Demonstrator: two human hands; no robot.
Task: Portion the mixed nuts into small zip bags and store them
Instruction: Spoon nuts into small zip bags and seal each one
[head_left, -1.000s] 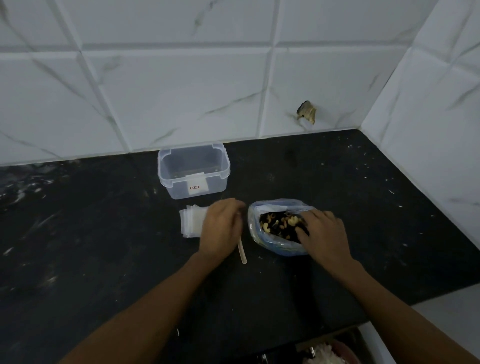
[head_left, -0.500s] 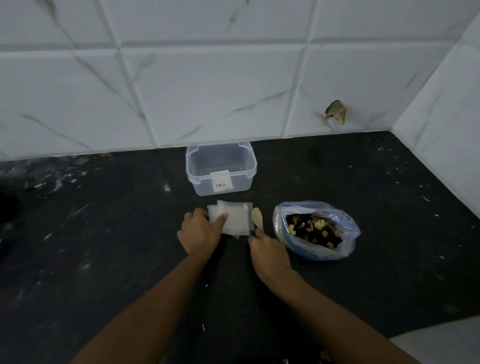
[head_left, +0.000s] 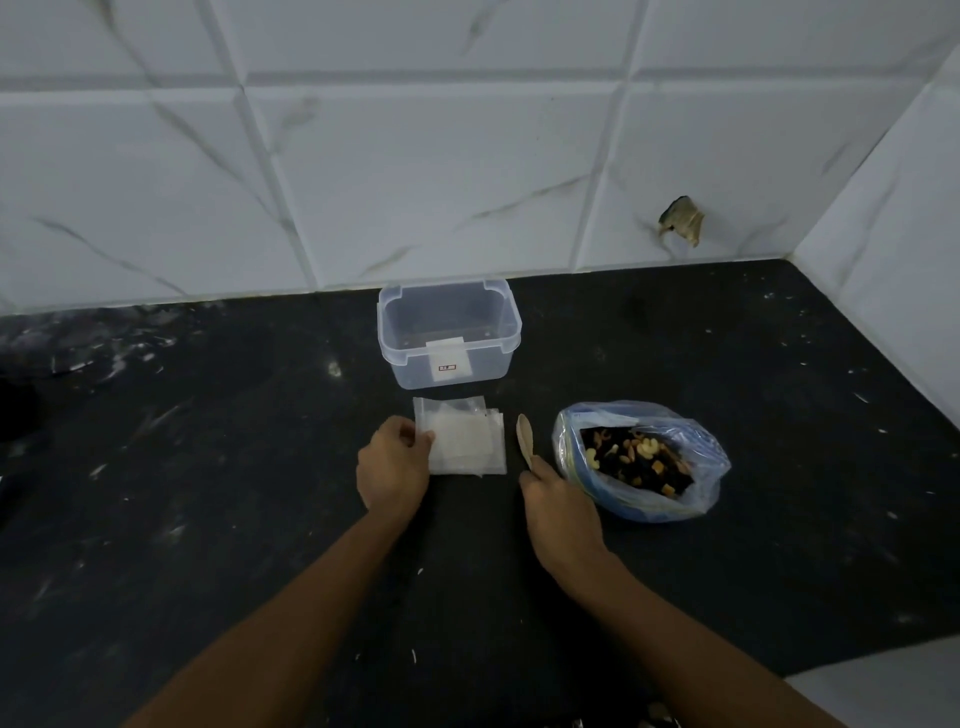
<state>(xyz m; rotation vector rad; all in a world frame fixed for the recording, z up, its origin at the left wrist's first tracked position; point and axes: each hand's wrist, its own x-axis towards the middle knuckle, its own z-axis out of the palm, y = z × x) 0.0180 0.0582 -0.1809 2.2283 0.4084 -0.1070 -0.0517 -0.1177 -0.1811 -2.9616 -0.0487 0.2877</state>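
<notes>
A stack of small clear zip bags (head_left: 465, 441) lies flat on the black counter (head_left: 208, 493). My left hand (head_left: 392, 462) pinches the stack's left edge between thumb and fingers. A small wooden spoon (head_left: 524, 435) lies just right of the stack, and my right hand (head_left: 558, 506) holds its handle end. An open blue-tinted plastic bag (head_left: 706, 467) of mixed nuts (head_left: 636, 460) sits to the right of the spoon. A clear lidless plastic container (head_left: 449, 332) stands empty behind the zip bags.
White marbled tile walls (head_left: 415, 182) close off the back and right of the counter. A chipped hole (head_left: 681, 219) shows low on the back wall. The counter's front edge (head_left: 857, 660) cuts in at the lower right.
My right hand left the nut bag and took the spoon's handle. My left hand moved off the spoon onto the zip bags' left edge. The view shifted so everything sits further right.
</notes>
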